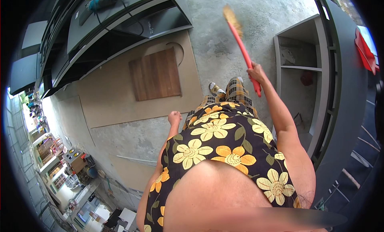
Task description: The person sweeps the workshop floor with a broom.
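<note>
My right hand [257, 72] is wrapped round the red handle of a hand broom [241, 44]. The broom points forward and slightly left, away from my body. Its straw-coloured bristles [232, 20] are over the grey concrete floor and look a little blurred. Whether they touch the floor I cannot tell. Beside my left hip, my left hand [175, 117] is curled into a fist, and nothing shows in it. Nearest to that hand are a large brown sheet [114, 110] on the floor and a square wooden board [156, 75] lying on the sheet.
Dark cabinets stand at the left, with a teal power tool [102, 3] and its cord on top. At the right is an open grey cabinet [298, 67] with a shelf. Behind it, a red dustpan [366, 52] rests on a dark panel [348, 96]. Cluttered shelves lie far left.
</note>
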Demonstrator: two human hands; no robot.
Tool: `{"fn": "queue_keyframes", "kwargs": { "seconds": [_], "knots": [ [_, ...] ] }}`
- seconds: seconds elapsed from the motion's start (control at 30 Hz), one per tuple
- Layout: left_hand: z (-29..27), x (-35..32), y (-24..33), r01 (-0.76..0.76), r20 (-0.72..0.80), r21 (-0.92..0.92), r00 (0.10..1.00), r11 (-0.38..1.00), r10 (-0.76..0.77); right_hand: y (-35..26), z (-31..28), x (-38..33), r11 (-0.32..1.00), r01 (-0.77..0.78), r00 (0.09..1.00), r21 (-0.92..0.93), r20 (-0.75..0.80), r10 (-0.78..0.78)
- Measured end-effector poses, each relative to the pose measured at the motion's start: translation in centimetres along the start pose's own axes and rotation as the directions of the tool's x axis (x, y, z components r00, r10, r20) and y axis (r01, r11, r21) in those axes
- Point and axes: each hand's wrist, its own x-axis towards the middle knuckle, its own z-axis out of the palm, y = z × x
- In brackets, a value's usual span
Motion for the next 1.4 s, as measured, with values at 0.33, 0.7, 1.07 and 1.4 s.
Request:
{"fn": "queue_keyframes", "kwargs": {
  "seconds": [0.33,0.7,1.07,1.4],
  "knots": [
    [2.7,2.6,8.4,-0.038,0.012,-0.007,0.999,0.999,0.038,-4.4,-2.6,3.5,0.812,-0.477,0.763,0.338,0.618,0.191],
    [9.2,5.4,24.5,-0.058,0.026,-0.015,0.998,0.998,0.058,-3.6,-16.3,19.1,0.967,-0.254,0.966,0.035,0.055,0.252],
    [14.0,6.7,33.8,-0.241,0.149,0.330,0.968,0.913,0.202,-7.0,-20.1,2.6,0.645,-0.356,0.932,0.676,0.209,0.295],
    [19.1,13.5,40.1,-0.291,0.314,0.176,0.922,0.940,0.226,-3.6,-17.4,-9.0,-0.264,-0.431,0.609,0.863,0.494,0.621]
  ]
}}
